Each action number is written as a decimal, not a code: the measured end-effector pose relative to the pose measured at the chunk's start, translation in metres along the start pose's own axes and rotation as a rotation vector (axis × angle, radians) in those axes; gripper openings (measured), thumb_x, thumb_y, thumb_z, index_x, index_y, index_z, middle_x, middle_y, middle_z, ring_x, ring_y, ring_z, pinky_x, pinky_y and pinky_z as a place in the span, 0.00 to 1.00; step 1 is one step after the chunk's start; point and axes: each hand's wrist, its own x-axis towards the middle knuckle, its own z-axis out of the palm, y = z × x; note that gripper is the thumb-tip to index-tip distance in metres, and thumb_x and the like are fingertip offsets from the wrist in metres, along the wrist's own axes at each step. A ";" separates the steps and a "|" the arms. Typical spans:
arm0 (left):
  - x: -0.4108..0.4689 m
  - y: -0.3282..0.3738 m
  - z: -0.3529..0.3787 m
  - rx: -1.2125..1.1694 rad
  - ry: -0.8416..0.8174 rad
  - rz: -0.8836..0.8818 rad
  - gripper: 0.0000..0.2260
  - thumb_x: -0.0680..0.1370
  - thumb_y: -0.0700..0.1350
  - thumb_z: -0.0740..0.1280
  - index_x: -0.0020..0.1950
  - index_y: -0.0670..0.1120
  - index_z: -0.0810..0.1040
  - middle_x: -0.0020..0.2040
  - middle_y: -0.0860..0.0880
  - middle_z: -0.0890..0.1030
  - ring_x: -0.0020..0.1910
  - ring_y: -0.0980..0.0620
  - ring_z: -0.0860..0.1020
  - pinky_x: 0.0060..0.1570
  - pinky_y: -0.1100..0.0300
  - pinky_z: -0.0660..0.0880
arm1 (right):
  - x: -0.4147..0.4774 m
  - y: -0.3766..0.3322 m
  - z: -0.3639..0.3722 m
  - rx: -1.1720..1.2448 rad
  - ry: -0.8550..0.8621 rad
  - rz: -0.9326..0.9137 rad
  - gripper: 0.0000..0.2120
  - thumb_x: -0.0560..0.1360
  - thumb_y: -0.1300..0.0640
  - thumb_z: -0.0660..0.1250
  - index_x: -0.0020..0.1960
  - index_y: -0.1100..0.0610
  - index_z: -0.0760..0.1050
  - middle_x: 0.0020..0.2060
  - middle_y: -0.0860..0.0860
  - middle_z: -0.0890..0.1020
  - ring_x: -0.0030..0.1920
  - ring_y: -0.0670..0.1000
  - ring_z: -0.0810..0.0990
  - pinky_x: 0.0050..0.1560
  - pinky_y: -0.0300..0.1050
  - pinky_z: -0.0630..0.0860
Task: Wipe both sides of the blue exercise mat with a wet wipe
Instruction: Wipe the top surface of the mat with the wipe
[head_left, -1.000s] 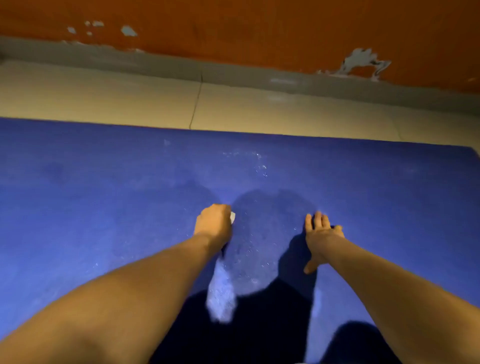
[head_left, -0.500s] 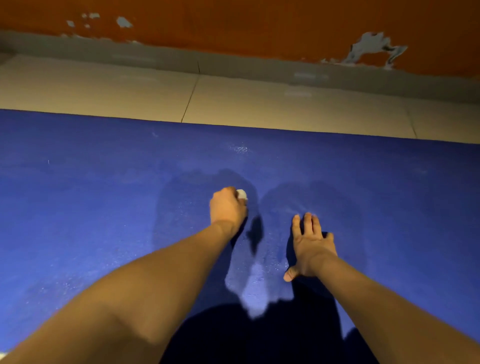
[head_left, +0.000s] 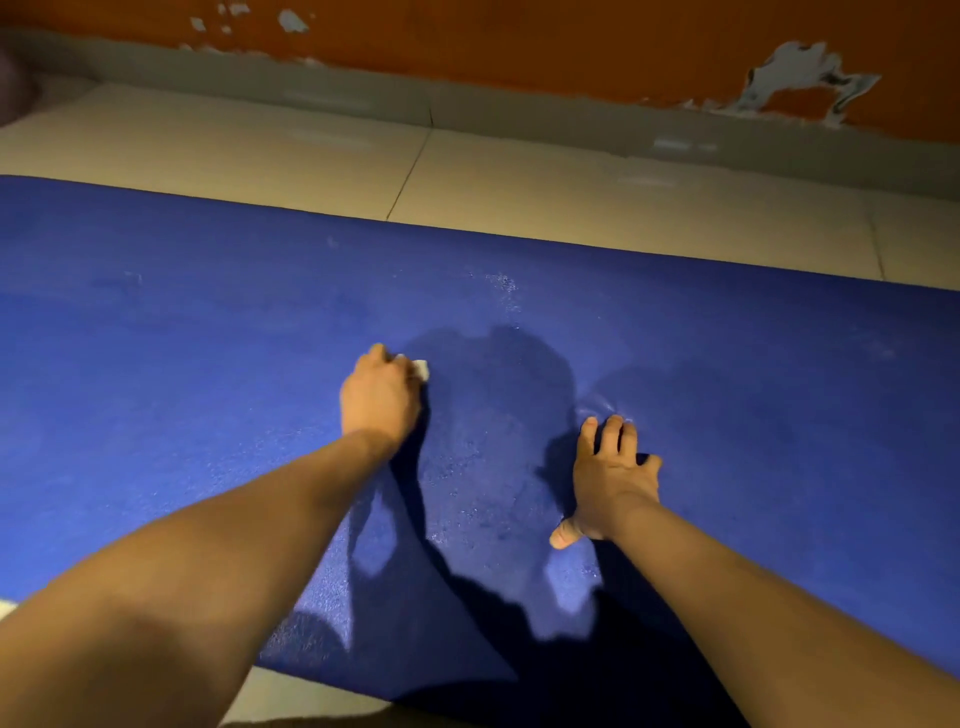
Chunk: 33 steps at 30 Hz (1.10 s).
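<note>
The blue exercise mat (head_left: 208, 338) lies flat on the floor and fills most of the view. My left hand (head_left: 379, 397) is curled over a small white wet wipe (head_left: 420, 369) and holds it against the mat; only a corner of the wipe shows past the fingers. My right hand (head_left: 610, 480) rests on the mat to the right, fingers spread and slightly bent, thumb out to the left. A darker damp patch with small droplets lies between and beyond the two hands.
Cream floor tiles (head_left: 571, 202) run along the mat's far edge, and a strip of tile (head_left: 311, 696) shows at its near edge. An orange wall (head_left: 519, 36) with peeling paint and a grey skirting stands behind.
My left hand has slid the wipe to the left and slightly away across the mat. The right hand has stayed planted in about the same place while the view shifted.
</note>
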 end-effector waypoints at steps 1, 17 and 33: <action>-0.002 -0.011 -0.002 -0.008 0.008 -0.062 0.12 0.82 0.46 0.62 0.43 0.43 0.80 0.48 0.42 0.75 0.46 0.38 0.76 0.39 0.50 0.73 | 0.000 -0.001 0.000 0.001 0.008 0.002 0.78 0.55 0.26 0.76 0.78 0.63 0.29 0.78 0.64 0.41 0.79 0.66 0.41 0.70 0.64 0.63; -0.054 0.110 0.040 -0.145 -0.236 0.334 0.04 0.79 0.42 0.65 0.50 0.46 0.80 0.50 0.45 0.79 0.48 0.41 0.78 0.40 0.50 0.73 | 0.004 -0.001 0.000 0.044 0.006 0.008 0.78 0.54 0.28 0.79 0.78 0.62 0.29 0.79 0.64 0.40 0.79 0.66 0.40 0.70 0.68 0.61; -0.083 0.049 0.019 -0.236 -0.029 -0.029 0.06 0.80 0.43 0.63 0.44 0.45 0.77 0.42 0.42 0.77 0.40 0.39 0.77 0.39 0.52 0.71 | 0.003 0.000 0.001 0.028 0.035 -0.004 0.79 0.52 0.26 0.78 0.79 0.62 0.30 0.78 0.64 0.42 0.78 0.66 0.43 0.69 0.67 0.63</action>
